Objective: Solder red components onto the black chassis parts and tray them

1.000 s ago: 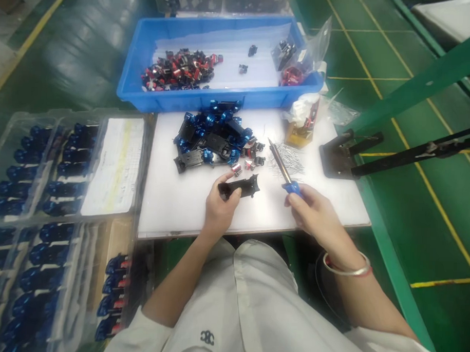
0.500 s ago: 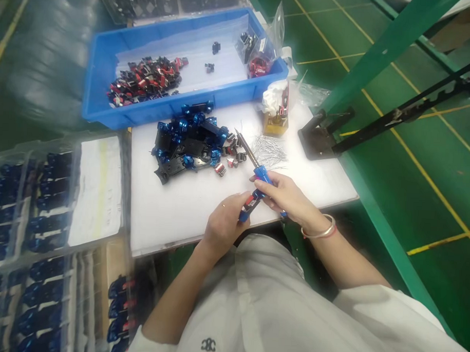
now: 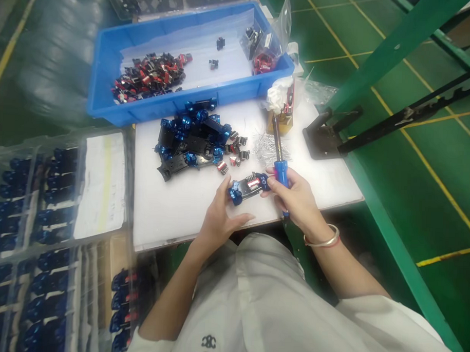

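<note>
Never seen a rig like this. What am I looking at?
No machine: a person works bare-handed, and one head-worn camera, looking forward and down, takes every picture. The right hand grips what looks like a blue-handled soldering iron and also holds one end of a black-and-blue chassis. The left hand is spread open at its other end. On the white table lie similar chassis, small red-and-black parts and thin silver wires; beyond is a blue bin.
</note>
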Motion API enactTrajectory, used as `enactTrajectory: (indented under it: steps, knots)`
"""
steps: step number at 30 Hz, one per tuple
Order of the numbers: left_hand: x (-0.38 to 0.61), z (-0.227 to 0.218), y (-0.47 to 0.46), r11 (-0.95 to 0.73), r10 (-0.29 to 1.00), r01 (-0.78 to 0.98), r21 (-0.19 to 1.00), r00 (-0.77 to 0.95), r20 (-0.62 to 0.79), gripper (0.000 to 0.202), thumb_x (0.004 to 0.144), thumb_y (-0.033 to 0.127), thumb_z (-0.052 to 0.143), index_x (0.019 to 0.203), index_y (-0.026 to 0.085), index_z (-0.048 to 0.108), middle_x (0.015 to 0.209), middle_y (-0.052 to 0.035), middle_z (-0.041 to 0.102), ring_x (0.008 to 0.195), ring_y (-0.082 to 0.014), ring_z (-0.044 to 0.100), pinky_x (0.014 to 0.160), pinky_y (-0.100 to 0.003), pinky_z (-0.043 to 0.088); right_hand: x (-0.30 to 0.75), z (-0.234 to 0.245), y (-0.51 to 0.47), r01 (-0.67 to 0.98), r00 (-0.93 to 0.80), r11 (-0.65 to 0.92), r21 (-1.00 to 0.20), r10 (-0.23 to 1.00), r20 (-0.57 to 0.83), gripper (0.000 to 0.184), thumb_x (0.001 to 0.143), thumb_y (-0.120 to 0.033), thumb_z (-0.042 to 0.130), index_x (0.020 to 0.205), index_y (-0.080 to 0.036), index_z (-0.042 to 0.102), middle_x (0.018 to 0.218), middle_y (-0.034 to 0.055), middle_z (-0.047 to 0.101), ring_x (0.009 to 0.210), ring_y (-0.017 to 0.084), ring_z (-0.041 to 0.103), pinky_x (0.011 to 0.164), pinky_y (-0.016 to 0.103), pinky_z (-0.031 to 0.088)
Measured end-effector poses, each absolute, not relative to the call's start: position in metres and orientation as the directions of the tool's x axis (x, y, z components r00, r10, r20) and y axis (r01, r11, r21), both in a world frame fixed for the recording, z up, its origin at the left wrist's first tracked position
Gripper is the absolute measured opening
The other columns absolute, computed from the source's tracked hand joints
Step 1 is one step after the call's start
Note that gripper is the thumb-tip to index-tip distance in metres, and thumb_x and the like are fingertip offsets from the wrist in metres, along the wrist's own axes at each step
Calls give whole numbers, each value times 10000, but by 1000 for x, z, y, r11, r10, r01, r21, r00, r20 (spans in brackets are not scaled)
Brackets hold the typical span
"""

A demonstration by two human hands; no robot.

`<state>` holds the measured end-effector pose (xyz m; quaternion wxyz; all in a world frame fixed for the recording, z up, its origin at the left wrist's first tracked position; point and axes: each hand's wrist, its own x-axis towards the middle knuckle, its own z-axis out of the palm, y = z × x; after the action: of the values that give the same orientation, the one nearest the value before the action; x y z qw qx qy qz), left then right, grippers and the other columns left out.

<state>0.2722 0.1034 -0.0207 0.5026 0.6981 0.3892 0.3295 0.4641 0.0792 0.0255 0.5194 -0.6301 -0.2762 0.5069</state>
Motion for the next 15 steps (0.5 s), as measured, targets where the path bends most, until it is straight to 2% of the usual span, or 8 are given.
enactTrajectory:
  steps: [2,4,10,15]
  knots:
    - [276,-16,101,81,883,89,993,456,-112,794,834,475,710,1474,210,323,1347,-172,603,1176,-271,650,1016,-421,532,461,23,77,-174,346,-311,-934,869,-354,609,609,-591,820,1011,-183,611,760,21,641,437,97,513,291,189,253]
    - [280,-12,101,231,887,-26,973,417,-199,701,845,465,697,1412,194,388,1217,-141,680,1045,-239,704,958,-401,564,459,18,73,-166,344,-324,-931,866,-363,619,605,-591,823,1018,-182,613,783,26,636,470,117,555,287,185,252]
    - [286,-12,106,340,899,-127,932,336,-282,609,734,434,802,1194,174,500,1036,-103,728,947,-219,712,849,-378,613,463,7,63,-40,317,-351,-936,884,-345,518,714,-517,775,1078,-178,632,847,49,673,450,82,487,293,196,265]
    - [283,-12,110,372,884,-128,919,352,-309,573,725,400,808,1149,180,492,1012,-80,715,918,-208,715,816,-373,627,462,6,62,50,316,-352,-935,894,-319,451,747,-489,751,1068,-192,643,850,39,688,503,113,536,364,228,400]
